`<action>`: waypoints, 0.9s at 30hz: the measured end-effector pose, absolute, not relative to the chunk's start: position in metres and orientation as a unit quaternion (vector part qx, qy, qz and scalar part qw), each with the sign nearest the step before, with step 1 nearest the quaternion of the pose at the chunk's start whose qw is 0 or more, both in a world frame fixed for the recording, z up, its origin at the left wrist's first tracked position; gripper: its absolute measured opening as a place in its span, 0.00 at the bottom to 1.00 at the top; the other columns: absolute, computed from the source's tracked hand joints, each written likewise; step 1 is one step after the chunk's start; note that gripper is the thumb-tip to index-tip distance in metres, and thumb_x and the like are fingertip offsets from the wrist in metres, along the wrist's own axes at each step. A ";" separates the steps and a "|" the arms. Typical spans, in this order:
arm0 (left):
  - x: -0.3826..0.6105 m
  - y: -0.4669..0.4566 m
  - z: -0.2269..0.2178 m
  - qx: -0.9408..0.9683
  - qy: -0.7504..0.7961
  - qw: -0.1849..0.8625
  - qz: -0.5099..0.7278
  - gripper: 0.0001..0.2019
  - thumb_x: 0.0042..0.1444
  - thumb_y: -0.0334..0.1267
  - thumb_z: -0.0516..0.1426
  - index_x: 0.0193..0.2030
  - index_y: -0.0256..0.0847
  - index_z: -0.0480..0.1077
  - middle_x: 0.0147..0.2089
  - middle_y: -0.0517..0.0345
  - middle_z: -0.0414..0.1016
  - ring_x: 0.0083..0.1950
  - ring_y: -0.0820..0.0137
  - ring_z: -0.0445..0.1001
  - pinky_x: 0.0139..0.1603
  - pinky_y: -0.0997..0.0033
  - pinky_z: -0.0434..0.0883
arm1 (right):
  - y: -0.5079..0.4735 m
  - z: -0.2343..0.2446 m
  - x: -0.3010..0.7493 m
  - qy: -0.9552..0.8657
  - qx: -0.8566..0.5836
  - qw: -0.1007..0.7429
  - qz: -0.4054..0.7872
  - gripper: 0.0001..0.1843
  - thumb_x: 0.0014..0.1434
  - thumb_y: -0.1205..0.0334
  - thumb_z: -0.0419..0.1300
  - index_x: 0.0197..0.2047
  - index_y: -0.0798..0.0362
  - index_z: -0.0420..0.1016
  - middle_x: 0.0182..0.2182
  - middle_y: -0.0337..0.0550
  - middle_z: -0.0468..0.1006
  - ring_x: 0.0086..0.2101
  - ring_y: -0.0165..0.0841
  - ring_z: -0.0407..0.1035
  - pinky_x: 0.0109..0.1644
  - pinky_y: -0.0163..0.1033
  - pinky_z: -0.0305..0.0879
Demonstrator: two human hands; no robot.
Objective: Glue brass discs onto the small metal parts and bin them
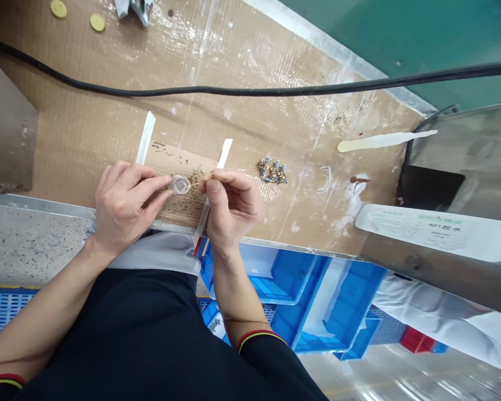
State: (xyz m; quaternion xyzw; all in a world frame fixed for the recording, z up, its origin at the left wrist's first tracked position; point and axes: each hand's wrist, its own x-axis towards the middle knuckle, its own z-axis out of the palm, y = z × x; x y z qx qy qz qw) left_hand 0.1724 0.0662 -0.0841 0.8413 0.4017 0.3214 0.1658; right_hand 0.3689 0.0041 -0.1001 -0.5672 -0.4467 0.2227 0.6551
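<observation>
Between its fingertips my left hand (127, 195) pinches a small round clear piece (180, 185), with a greyish ring pattern on its face. My right hand (234, 209) is closed in a pinch on a thin light-brown stick (196, 183) whose tip reaches the right edge of the round piece; whether they touch is hard to tell. Both hands are above a brown work board (167, 206) spotted with dark marks. White tape strips (145, 138) lie across its sides. To the right of my right hand is a small cluster of brass-coloured metal parts with blue bits (273, 171).
A black cable (242, 91) crosses the cardboard-covered table (309, 145). At right are a white tapered nozzle (379, 141) and a white glue bottle (438, 231). Yellow discs (97, 22) lie at far left. Blue crates (292, 273) stand below the table edge.
</observation>
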 end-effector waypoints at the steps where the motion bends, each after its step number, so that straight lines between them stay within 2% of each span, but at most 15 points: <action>1: 0.172 0.066 -0.084 0.841 0.402 0.169 0.320 0.07 0.76 0.43 0.71 0.57 0.52 0.88 0.48 0.54 0.90 0.50 0.55 0.82 0.51 0.50 0.75 | 0.004 -0.101 0.369 -0.448 -0.567 0.654 0.224 0.04 0.80 0.56 0.70 0.55 0.41 0.85 0.43 0.38 0.86 0.42 0.35 0.86 0.47 0.46 0.87; 6: 0.173 0.066 -0.083 0.839 0.402 0.160 0.330 0.06 0.76 0.43 0.71 0.56 0.52 0.87 0.48 0.55 0.89 0.50 0.56 0.81 0.50 0.50 0.75 | 0.004 -0.104 0.371 -0.459 -0.564 0.649 0.223 0.05 0.79 0.58 0.71 0.56 0.41 0.85 0.43 0.37 0.87 0.43 0.35 0.86 0.49 0.47 0.87; 11: 0.173 0.066 -0.082 0.844 0.409 0.158 0.308 0.07 0.81 0.46 0.67 0.57 0.53 0.87 0.49 0.58 0.88 0.50 0.60 0.80 0.51 0.52 0.75 | 0.002 -0.104 0.372 -0.464 -0.566 0.644 0.223 0.05 0.80 0.59 0.70 0.56 0.41 0.85 0.44 0.37 0.86 0.42 0.34 0.85 0.49 0.47 0.85; 17: 0.173 0.066 -0.085 0.835 0.403 0.169 0.335 0.06 0.76 0.43 0.71 0.56 0.53 0.87 0.48 0.56 0.89 0.50 0.56 0.82 0.51 0.50 0.75 | 0.002 -0.103 0.372 -0.466 -0.568 0.639 0.226 0.05 0.80 0.59 0.69 0.56 0.42 0.85 0.43 0.37 0.86 0.43 0.35 0.85 0.48 0.47 0.85; 22: 0.171 0.065 -0.083 0.842 0.406 0.165 0.314 0.06 0.79 0.45 0.69 0.58 0.54 0.87 0.49 0.56 0.89 0.51 0.57 0.82 0.51 0.50 0.76 | 0.002 -0.103 0.372 -0.471 -0.568 0.639 0.219 0.05 0.80 0.59 0.69 0.56 0.41 0.84 0.43 0.37 0.85 0.42 0.35 0.84 0.48 0.47 0.84; 27: 0.170 0.065 -0.082 0.847 0.415 0.162 0.289 0.08 0.82 0.47 0.65 0.58 0.55 0.87 0.50 0.58 0.89 0.52 0.58 0.81 0.52 0.49 0.76 | 0.001 -0.103 0.372 -0.458 -0.576 0.636 0.232 0.05 0.80 0.53 0.68 0.56 0.41 0.84 0.43 0.39 0.84 0.43 0.37 0.83 0.51 0.50 0.85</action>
